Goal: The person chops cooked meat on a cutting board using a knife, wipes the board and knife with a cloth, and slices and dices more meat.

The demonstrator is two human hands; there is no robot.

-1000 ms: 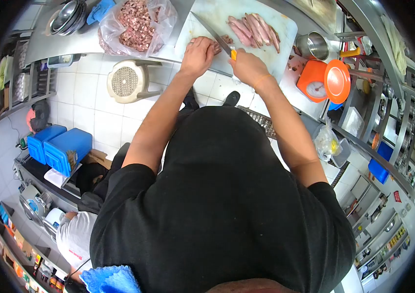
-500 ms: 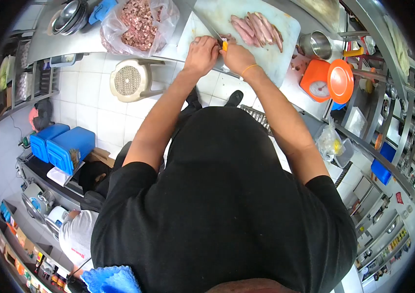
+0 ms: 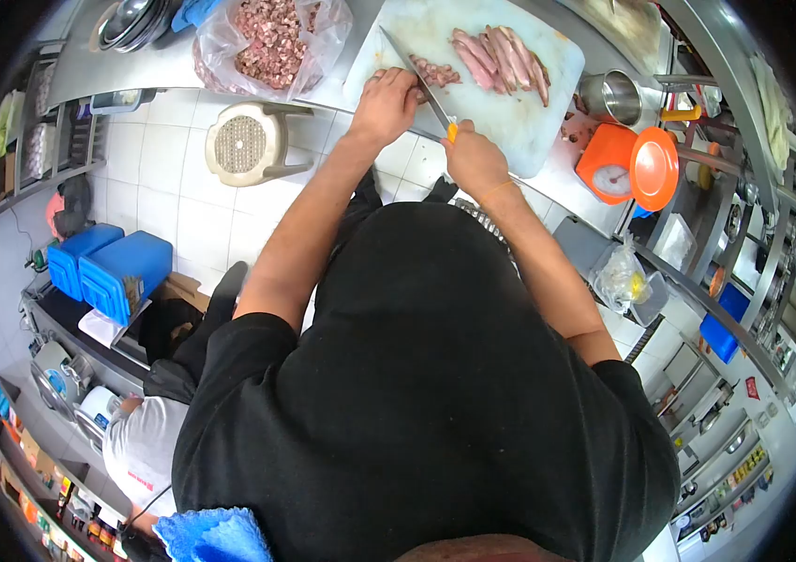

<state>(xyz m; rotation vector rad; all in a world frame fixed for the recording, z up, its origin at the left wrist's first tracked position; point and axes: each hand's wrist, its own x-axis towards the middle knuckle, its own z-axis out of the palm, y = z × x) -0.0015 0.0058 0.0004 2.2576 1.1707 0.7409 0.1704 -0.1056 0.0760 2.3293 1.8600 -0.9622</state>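
Observation:
My right hand [image 3: 477, 161] is closed around the yellow handle of a knife [image 3: 429, 94], whose long blade slants up and left over the white cutting board [image 3: 534, 140]. My left hand [image 3: 386, 105] rests with curled fingers at the board's near edge, just left of the blade. Whatever lies under those fingers is hidden. Small chopped pieces of meat [image 3: 437, 72] lie right beyond the blade. Several long strips of raw meat [image 3: 503, 58] are laid side by side farther right on the board.
A clear plastic bag of diced meat [image 3: 271, 47] stands left of the board. To the right are a steel pot [image 3: 611, 96] and an orange scale [image 3: 604, 169]. A plastic stool [image 3: 246, 143] is on the tiled floor. Another person [image 3: 145, 450] sits behind on the left.
My right hand has drawn the knife back toward me and to the right, so more blade and the chopped meat show. My left hand stays nearly in place. The view has shifted slightly.

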